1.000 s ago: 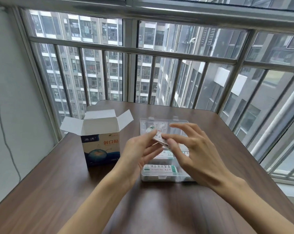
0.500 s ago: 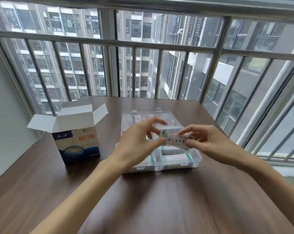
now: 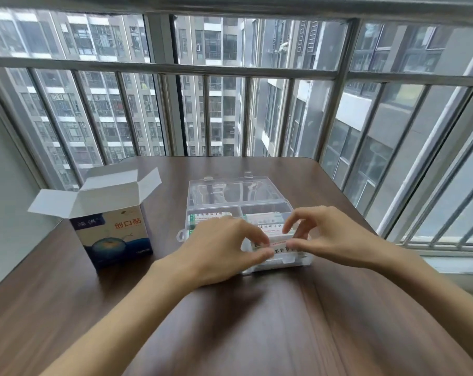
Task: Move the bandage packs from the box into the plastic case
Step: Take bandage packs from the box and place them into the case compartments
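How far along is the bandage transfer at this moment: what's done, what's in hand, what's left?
Done: packs already lie in the open case, one in the far-left compartment and more on the right. In hand: the left hand and right hand pinch the ends of a pack low over the near-right compartment, not yet released. Left: the box stands open; its inside is hidden, so the remaining count can't be told.

A dark wood-grain worktop is set against barred windows; grey apartment towers are seen in daylight.
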Demonstrator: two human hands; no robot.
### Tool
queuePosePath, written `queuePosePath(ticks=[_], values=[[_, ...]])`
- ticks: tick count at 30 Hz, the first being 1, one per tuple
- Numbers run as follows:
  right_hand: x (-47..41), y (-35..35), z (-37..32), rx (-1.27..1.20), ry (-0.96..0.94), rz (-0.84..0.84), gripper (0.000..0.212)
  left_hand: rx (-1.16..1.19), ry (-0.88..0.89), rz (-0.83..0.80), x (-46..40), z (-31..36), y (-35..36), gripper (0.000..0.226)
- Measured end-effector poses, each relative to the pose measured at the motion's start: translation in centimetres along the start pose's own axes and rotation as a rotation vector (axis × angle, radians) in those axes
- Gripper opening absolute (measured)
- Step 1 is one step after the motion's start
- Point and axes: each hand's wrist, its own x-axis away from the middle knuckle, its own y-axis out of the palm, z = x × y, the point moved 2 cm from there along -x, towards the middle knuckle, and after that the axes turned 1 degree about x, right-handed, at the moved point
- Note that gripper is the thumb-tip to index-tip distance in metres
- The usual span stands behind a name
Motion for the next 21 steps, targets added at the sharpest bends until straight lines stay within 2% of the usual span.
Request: queuePosePath(ticks=[4,8,10,15,16,19,21], values=[[-0.4,0.0,-0.2,0.128,-0.004,-0.002,0.003,-0.176,0.049,-0.040,-0.3,0.0,0.8,0.046],[-1.0,-0.2,-1.2,0.320,-0.010,-0.015,0.007,-0.174,0.090,-0.053,-0.5,0.0,0.8,0.046],[-1.6,-0.4,-1.7,0.334,0.064,-0.104,0.009,-0.126,0.100,-0.076,-0.7,-0.1,0.6,0.046],[-2.9,-2.0,-2.1,0.412,0.384,-0.269,0.016,-0.126,0.112,-0.095,-0.9,-0.2,0.5,0.037],[-3.0,-2.1,-2.3,0.453,0.422,-0.332,0.014,-0.124,0.112,-0.097,-0.8,-0.1,0.3,0.036],[-3.3,-1.2,-3.2,0.588,0.489,-0.508,0.030,-0.135,0.112,-0.101,-0.8,0.2,0.0,0.035],[-3.5,-0.5,-3.2,0.578,0.543,-0.588,0.034,-0.127,0.119,-0.105,-0.9,0.1,0.0,0.034]])
